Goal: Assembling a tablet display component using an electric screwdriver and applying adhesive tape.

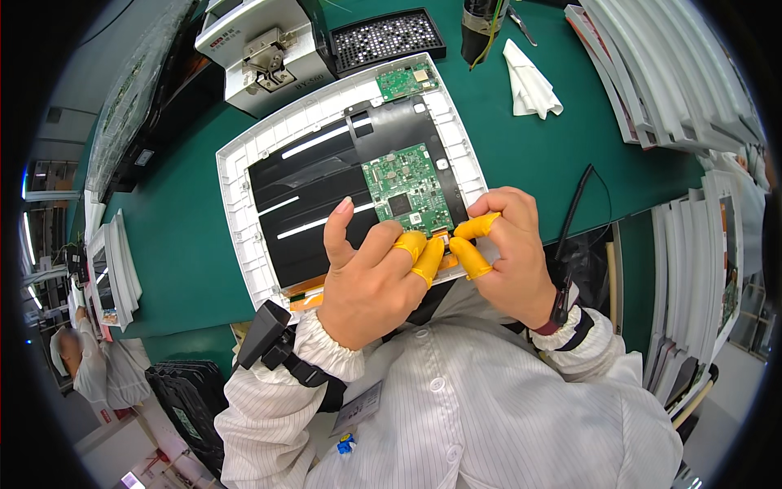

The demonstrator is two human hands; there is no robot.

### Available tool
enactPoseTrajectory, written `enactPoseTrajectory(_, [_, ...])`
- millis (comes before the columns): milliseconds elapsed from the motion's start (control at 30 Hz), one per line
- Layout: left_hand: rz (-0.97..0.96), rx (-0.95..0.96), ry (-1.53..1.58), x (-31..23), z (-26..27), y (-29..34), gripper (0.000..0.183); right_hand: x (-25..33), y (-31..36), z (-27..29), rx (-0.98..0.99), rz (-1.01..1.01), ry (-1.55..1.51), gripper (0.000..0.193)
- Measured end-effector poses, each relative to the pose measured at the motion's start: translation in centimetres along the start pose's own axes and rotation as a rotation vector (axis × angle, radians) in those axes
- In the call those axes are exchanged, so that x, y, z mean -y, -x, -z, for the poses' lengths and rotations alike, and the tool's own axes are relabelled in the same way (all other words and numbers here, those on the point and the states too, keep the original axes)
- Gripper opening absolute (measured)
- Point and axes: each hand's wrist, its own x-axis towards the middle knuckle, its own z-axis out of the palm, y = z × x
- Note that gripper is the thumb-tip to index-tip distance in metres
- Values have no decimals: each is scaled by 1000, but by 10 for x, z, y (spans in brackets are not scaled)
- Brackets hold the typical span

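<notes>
A white-framed display panel (232,183) lies back-up on the green table before me, with a green circuit board (423,183) fixed on its black backing. At the board's near edge is a short orange ribbon cable (445,236). My left hand (371,269) has two fingers in yellow finger cots pressed together at the cable's left side; another finger sticks up. From the other side, my right hand (509,257) pinches at the cable's end with thumb and finger in yellow cots. The fingertips partly hide the cable. A smaller green board (405,81) sits in the panel's far corner.
A white machine (265,61) and a black tray of small parts (387,39) stand beyond the panel. A white cloth (529,81) lies at the far right, near tweezers (521,26). Stacked white frames (676,73) line the right side. A person (85,363) is at far left.
</notes>
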Motion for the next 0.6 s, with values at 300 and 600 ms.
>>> enactPoseTrajectory(300, [-3, -21, -13, 1, -2, 1, 6, 2, -3, 7, 77, 28, 18, 24])
enactPoseTrajectory(600, [7, -22, -63, -1, -1, 1, 6, 4, -5, 7, 104, -49, 12, 21])
